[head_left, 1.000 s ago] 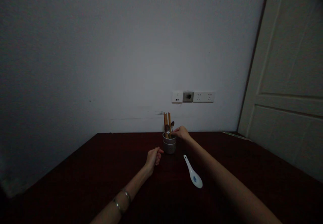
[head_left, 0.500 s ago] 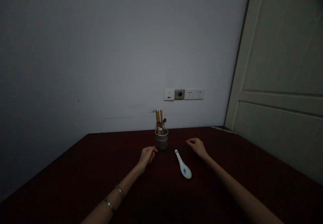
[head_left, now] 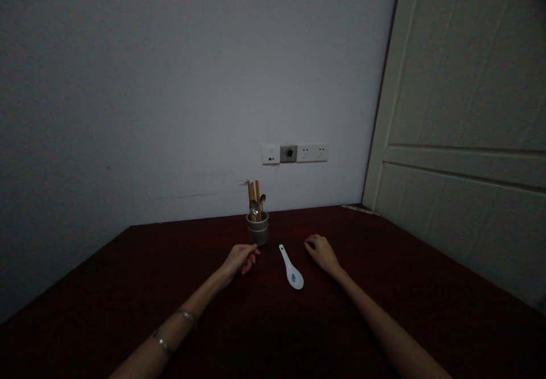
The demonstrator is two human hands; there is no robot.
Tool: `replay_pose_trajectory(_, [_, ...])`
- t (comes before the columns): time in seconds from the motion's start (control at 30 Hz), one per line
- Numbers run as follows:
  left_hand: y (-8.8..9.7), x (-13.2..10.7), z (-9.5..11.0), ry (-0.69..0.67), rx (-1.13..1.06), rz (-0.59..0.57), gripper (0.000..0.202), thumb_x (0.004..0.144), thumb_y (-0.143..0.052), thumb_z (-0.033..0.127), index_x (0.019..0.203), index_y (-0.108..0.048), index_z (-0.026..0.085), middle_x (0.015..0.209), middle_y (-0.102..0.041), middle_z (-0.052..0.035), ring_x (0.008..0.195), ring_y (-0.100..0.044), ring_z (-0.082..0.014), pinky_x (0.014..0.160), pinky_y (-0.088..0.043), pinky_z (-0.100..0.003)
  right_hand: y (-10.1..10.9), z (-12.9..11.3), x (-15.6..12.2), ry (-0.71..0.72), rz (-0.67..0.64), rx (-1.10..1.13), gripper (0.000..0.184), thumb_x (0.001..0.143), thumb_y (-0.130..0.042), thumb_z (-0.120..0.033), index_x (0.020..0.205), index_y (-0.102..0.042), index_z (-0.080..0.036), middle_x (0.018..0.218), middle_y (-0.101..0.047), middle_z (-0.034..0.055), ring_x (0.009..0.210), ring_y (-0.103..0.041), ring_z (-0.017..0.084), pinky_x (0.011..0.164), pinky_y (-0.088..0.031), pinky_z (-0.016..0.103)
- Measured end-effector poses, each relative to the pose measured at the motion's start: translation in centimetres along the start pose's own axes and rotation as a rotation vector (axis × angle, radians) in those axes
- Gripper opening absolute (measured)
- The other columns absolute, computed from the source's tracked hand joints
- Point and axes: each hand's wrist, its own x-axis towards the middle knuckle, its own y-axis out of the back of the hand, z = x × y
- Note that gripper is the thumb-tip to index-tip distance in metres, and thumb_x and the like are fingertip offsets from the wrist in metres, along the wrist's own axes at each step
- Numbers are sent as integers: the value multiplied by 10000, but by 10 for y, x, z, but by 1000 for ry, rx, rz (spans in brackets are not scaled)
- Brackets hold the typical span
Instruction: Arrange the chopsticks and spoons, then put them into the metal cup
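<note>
A white soup spoon (head_left: 290,269) with a blue mark in its bowl lies on the dark red table between my hands, its handle pointing away from me. My left hand (head_left: 239,258) rests just in front of a grey metal cup (head_left: 258,233), fingers loosely curled and slightly apart, with nothing visible in them. Whether its fingertips touch the cup I cannot tell. Wooden chopsticks (head_left: 257,194) and metal spoons (head_left: 255,207) stand in the cup. To the right of the soup spoon, my right hand (head_left: 322,252) lies relaxed, a gap between thumb and fingers, holding nothing.
Behind the table (head_left: 179,254) rises a pale wall (head_left: 191,83) with a row of switches and sockets (head_left: 295,153). On the right stands a panelled door (head_left: 460,111). A thin pale strip (head_left: 359,210) lies at the table's far right edge.
The view has turned slightly to the right, so everything sits further left. My right hand's fingers have loosened from a pinch and settled. Soup spoon and cup stay in place on the table.
</note>
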Motion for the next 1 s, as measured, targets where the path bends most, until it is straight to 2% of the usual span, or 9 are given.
replay_pose_trajectory(0.1, [-12, 6, 9, 20, -4, -57, 308, 719, -521, 416, 760, -570, 115, 521, -519, 31, 305, -399, -54, 292, -237, -178, 1, -3, -2, -7, -4, -24, 314, 811, -421, -286, 958, -665, -153, 1000, -607, 91, 932, -526, 190, 857, -352, 264])
replay_pose_trajectory(0.23, [-32, 19, 18, 45, 52, -100, 241, 721, -543, 346, 704, -550, 107, 526, -541, 18, 335, -449, -58, 302, -290, -169, 3, -5, -4, 3, -2, -50, 313, 820, -419, -297, 973, -659, -166, 1004, -599, 91, 923, -516, 187, 847, -351, 263])
replay_pose_trajectory(0.5, [-63, 39, 19, 60, 104, -157, 315, 729, -541, 418, 653, -531, 112, 482, -537, 24, 291, -396, -47, 295, -266, -178, 4, -8, -5, 2, -8, -118, 325, 830, -403, -298, 1007, -644, -169, 1004, -589, 91, 919, -504, 191, 820, -356, 260])
replay_pose_trajectory(0.8, [-72, 47, 12, 71, 144, -145, 397, 736, -516, 465, 526, -479, 130, 376, -443, 48, 270, -340, -44, 310, -227, -188, 6, -13, -5, 5, 1, -165, 316, 830, -403, -293, 1005, -641, -181, 997, -590, 91, 911, -496, 197, 813, -347, 269])
replay_pose_trajectory(1.0, [-72, 51, 6, 105, 29, -142, 354, 717, -548, 435, 546, -475, 134, 416, -451, 47, 301, -334, -38, 322, -209, -183, 6, -13, -5, 4, -9, -173, 322, 833, -396, -288, 1014, -638, -176, 1000, -588, 97, 911, -497, 196, 822, -341, 268])
